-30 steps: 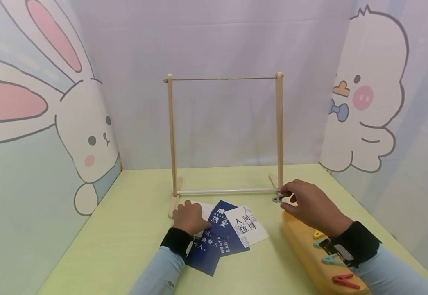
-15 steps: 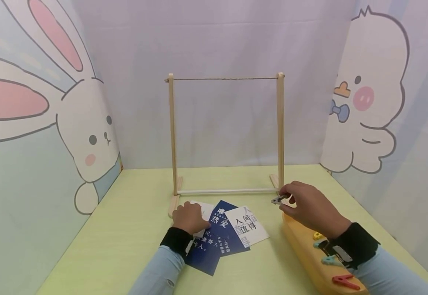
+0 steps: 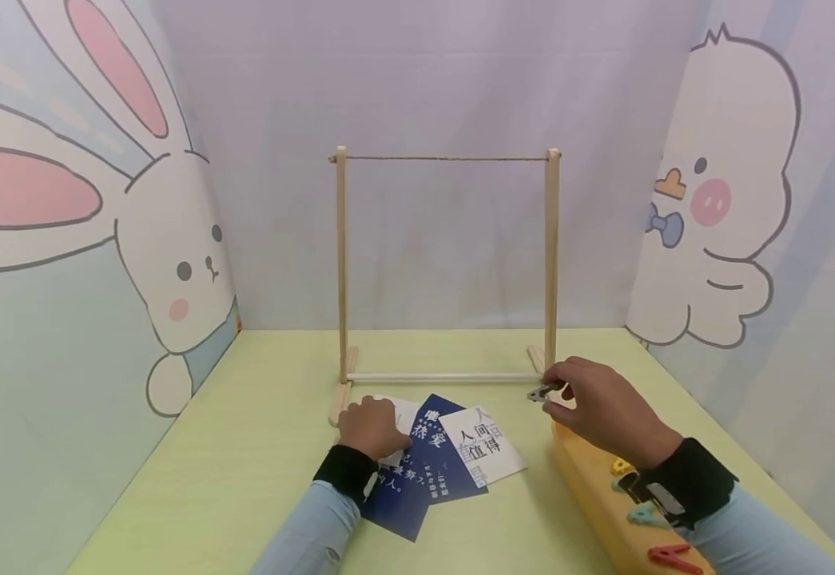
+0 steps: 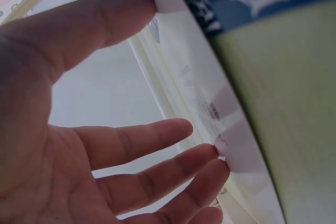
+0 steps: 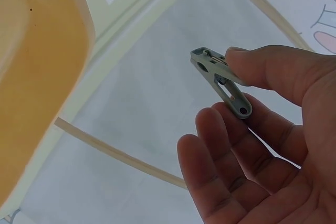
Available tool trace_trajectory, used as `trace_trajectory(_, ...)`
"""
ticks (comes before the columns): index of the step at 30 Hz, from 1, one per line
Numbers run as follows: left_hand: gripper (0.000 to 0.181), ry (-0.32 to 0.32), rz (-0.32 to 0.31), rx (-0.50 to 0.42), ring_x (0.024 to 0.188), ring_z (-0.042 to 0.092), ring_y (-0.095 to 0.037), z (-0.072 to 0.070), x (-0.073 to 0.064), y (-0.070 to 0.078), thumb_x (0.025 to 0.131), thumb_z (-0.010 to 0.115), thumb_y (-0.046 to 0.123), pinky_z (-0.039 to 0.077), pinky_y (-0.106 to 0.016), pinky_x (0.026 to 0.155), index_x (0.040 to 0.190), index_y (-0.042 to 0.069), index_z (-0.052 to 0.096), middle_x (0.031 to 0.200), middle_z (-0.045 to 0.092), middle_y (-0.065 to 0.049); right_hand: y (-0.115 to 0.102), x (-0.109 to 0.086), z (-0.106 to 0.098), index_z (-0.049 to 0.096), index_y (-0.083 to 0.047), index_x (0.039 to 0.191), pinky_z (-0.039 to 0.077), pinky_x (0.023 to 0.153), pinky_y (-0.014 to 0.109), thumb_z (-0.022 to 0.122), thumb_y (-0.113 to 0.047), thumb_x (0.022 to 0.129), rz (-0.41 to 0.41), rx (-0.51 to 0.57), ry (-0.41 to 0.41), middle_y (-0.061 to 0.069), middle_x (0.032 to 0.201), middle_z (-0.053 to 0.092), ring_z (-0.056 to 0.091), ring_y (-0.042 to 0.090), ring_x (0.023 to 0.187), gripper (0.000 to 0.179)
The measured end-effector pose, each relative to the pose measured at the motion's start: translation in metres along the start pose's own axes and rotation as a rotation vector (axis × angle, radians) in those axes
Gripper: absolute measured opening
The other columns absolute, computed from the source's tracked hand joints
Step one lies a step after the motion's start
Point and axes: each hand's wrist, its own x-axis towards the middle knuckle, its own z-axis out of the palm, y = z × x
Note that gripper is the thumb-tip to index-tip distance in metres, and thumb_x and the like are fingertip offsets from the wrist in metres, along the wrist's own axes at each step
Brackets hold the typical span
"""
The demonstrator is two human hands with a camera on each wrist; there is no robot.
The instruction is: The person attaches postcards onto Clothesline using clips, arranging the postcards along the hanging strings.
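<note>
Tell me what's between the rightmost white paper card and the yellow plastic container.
Bare pale-green tabletop separates card and container in the head view.

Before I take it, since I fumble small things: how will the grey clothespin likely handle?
The grey clothespin looks slim and slotted, so probably light. It seems rigid, though likely springy when squeezed, since its halves splay. Its smooth-looking sides may slip.

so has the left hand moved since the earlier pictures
No, not noticeably: in the head view the left hand keeps its place beside the rack's left foot, with no clear shift either way.
</note>
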Motion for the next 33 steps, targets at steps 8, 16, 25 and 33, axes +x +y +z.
trace_trajectory(8,0.032,0.006,0.011,-0.031,0.058,0.054,-0.020,-0.003,-0.002,0.000,0.072,0.089,0.039,0.040,-0.034,0.052,0.081,0.012,0.076,0.061,0.058,0.001,-0.004,0.006,-0.003,0.073,-0.009,0.104,0.057,0.075,0.035,0.087,-0.017,0.083,0.007,0.007,0.006,-0.001,0.095,0.073,0.064,0.016,0.082,0.027)
trace_trajectory(16,0.031,0.019,0.017,-0.029,0.056,0.053,-0.019,-0.003,-0.004,0.000,0.072,0.088,0.039,0.038,-0.033,0.050,0.078,0.013,0.075,0.059,0.057,0.001,-0.004,0.006,-0.001,0.074,-0.010,0.105,0.057,0.076,0.035,0.088,-0.018,0.083,0.015,0.018,0.009,-0.004,0.094,0.073,0.064,0.016,0.083,0.027)
trace_trajectory(25,0.035,0.032,0.048,0.002,0.050,0.046,-0.015,0.001,-0.003,-0.005,0.071,0.086,0.042,0.027,-0.031,0.047,0.064,0.017,0.063,0.053,0.045,0.004,-0.002,0.004,0.004,0.074,-0.012,0.104,0.057,0.076,0.036,0.088,-0.018,0.083,-0.012,0.011,0.019,-0.003,0.092,0.073,0.063,0.015,0.083,0.025)
trace_trajectory(33,0.038,0.017,0.053,-0.031,0.049,0.046,-0.015,-0.003,-0.004,-0.006,0.075,0.082,0.043,0.026,-0.031,0.047,0.058,0.018,0.059,0.053,0.042,0.005,-0.001,0.004,0.008,0.074,-0.014,0.106,0.058,0.077,0.036,0.088,-0.019,0.082,0.002,0.010,0.000,-0.004,0.094,0.073,0.062,0.014,0.082,0.028)
